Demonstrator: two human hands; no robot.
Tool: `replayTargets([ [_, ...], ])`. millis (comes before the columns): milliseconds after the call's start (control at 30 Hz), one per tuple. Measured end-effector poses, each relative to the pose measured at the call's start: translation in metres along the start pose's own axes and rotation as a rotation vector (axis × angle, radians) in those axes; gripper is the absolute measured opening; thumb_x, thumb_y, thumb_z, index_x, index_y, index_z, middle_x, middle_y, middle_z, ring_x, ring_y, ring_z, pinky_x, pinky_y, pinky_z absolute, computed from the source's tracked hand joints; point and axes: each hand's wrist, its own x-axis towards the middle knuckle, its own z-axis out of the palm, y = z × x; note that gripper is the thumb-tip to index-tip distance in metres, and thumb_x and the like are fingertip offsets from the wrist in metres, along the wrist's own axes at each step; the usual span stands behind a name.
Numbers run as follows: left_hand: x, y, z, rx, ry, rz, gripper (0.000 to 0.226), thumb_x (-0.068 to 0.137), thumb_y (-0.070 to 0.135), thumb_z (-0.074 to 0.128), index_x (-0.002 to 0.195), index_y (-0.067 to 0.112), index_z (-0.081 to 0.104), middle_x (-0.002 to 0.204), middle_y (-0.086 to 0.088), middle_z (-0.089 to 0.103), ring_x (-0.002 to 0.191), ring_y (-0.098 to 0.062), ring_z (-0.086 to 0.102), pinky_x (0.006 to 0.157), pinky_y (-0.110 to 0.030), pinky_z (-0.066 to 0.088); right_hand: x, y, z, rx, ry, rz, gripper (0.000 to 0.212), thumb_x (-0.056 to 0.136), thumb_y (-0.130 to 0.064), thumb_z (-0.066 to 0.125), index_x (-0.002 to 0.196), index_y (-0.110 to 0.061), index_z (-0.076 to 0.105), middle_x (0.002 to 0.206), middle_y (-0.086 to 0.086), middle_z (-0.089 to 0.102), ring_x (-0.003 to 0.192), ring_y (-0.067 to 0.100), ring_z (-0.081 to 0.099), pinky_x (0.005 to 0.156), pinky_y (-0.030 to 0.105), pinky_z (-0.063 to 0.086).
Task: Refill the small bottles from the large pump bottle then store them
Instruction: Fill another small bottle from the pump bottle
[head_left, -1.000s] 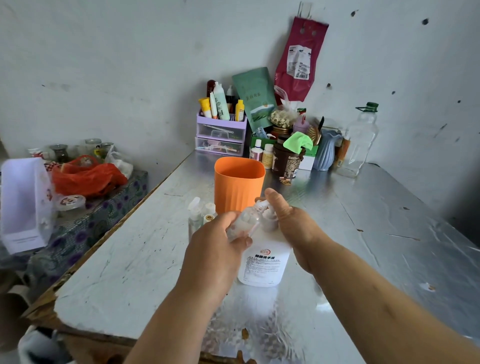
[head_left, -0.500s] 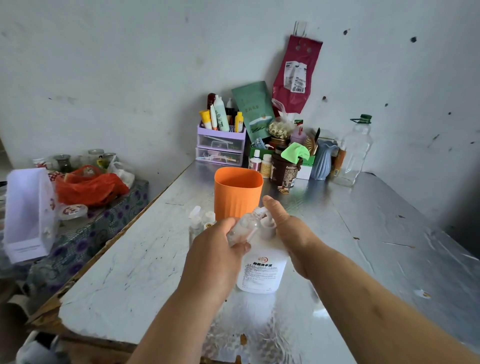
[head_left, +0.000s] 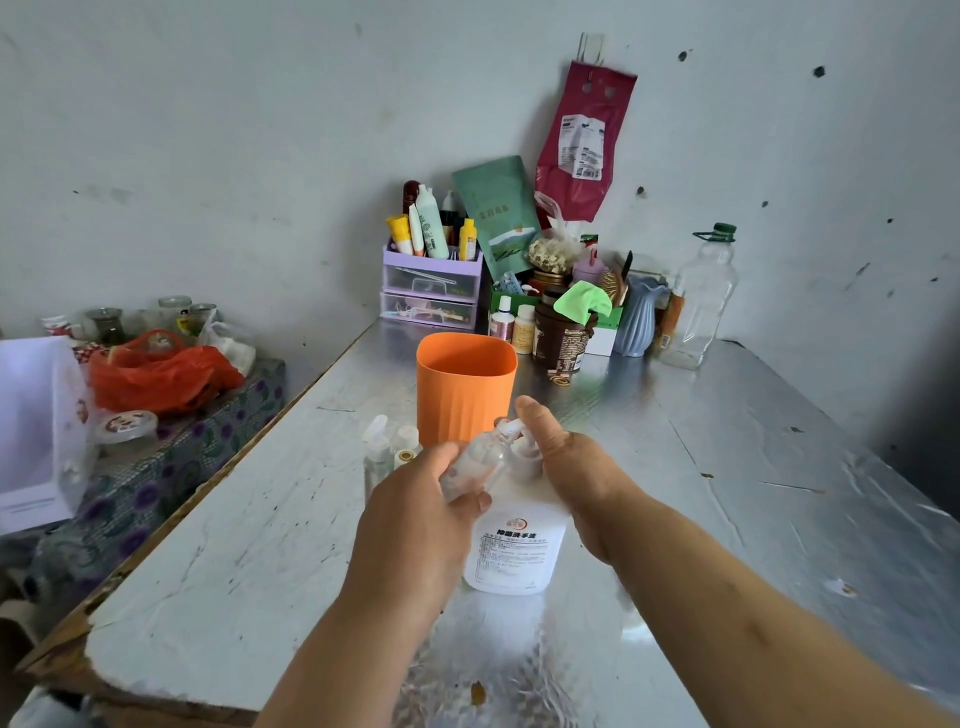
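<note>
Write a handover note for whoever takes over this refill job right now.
Left hand: grip shut on a small clear bottle, tilted, its mouth at the pump spout.
Right hand: on the pump head of the large pump bottle, which stands on the table.
Two more small bottles wait left of the orange cup.
Done: none visibly stored.
Left: finish filling, fill the others, store all.

left hand (head_left: 415, 519) curled in grip; right hand (head_left: 576, 467) pressing down.

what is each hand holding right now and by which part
The left hand grips a small clear bottle around its body, tilted toward the pump. The right hand rests on the large pump bottle at its pump head, grasping nothing.
</note>
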Motion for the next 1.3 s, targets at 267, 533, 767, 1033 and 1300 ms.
replayTargets([
  [267,0.0002,-0.0015,0.0008,0.033,0.0,0.002,0.034,0.089,0.031,0.067,0.122,0.033,0.059,0.112,0.012,0.068,0.098,-0.012,0.064,0.086,-0.038,0.055,0.0029,0.0055,0.0012,-0.024,-0.011,0.007,0.062,0.084,-0.07,0.045,0.107,-0.017,0.069,0.105,0.005,0.072,0.102,0.023,0.066,0.098,0.04,0.047],
  [533,-0.0012,0.0016,-0.0018,-0.005,-0.012,0.006,0.035,0.089,0.029,0.068,0.123,0.034,0.06,0.111,0.012,0.068,0.097,-0.011,0.065,0.087,-0.039,0.054,0.0016,0.0001,-0.0007,0.049,-0.053,0.079,0.064,0.079,-0.072,0.051,0.101,-0.015,0.071,0.097,0.008,0.075,0.092,0.024,0.071,0.09,0.039,0.053],
  [767,0.0001,0.0007,-0.0013,-0.014,-0.01,0.012,0.038,0.089,0.029,0.068,0.126,0.033,0.059,0.114,0.012,0.068,0.099,-0.01,0.065,0.087,-0.039,0.055,0.0028,0.0011,0.0008,0.006,-0.014,0.043,0.071,0.073,-0.077,0.052,0.099,-0.015,0.071,0.101,0.008,0.074,0.096,0.025,0.069,0.091,0.038,0.05],
  [1033,0.0027,-0.0051,0.0004,0.043,0.008,0.017,0.037,0.089,0.029,0.069,0.124,0.033,0.059,0.114,0.014,0.067,0.097,-0.01,0.064,0.086,-0.033,0.054,0.0018,0.0041,0.0016,-0.029,0.008,-0.009,0.057,0.087,-0.064,0.046,0.103,-0.015,0.069,0.099,0.009,0.074,0.094,0.025,0.069,0.087,0.036,0.052],
  [1300,0.0,-0.002,-0.0003,0.045,-0.009,0.007,0.037,0.09,0.03,0.067,0.126,0.032,0.058,0.113,0.011,0.067,0.098,-0.01,0.063,0.086,-0.033,0.053,0.0034,0.0055,0.0026,-0.026,0.006,0.045,0.074,0.072,-0.08,0.048,0.106,-0.018,0.069,0.106,0.005,0.072,0.102,0.023,0.066,0.1,0.041,0.045],
])
